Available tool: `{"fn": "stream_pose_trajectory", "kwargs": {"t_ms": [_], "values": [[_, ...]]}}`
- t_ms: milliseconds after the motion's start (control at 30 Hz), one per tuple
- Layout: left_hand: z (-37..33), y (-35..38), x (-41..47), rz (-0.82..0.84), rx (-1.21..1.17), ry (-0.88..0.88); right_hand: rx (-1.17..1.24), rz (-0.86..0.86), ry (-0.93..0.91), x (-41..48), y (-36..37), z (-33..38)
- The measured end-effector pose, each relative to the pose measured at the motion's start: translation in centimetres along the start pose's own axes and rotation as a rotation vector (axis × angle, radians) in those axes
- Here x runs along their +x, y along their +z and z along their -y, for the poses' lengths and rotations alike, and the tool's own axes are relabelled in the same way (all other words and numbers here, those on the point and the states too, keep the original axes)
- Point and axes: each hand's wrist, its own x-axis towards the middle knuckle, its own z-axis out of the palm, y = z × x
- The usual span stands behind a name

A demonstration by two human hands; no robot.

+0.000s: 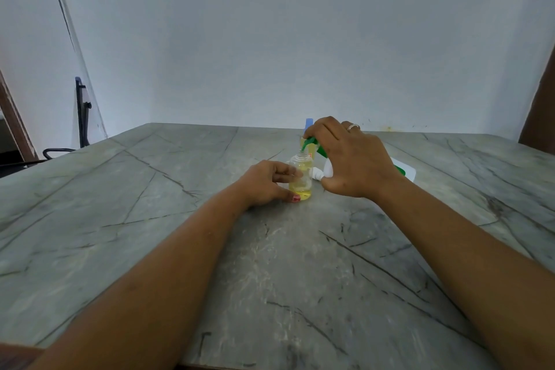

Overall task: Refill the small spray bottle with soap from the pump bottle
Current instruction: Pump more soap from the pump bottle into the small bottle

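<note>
The small clear spray bottle (301,177) stands upright on the marble table (186,249), its neck uncapped and a little yellow liquid at its bottom. My left hand (267,183) grips it from the left, with the thumb low at its base. Just behind it is the pump bottle (313,149) of yellow soap; its green pump spout (307,144) points down over the small bottle's neck. My right hand (348,159) lies over the pump head, fingers curled on top and thumb down beside the bottle, hiding most of it.
A white cap-like piece (317,173) lies on the table right of the small bottle. A white and green container (405,172) lies behind my right wrist. A blue top (308,122) shows behind the pump bottle. The wall stands at the table's far edge.
</note>
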Motion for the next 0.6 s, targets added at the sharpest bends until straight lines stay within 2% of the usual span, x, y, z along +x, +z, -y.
{"fn": "stream_pose_trajectory", "kwargs": {"t_ms": [600], "values": [[0.07, 0.05, -0.12, -0.005, 0.004, 0.000, -0.022, -0.022, -0.020, -0.05, -0.02, 0.00]]}}
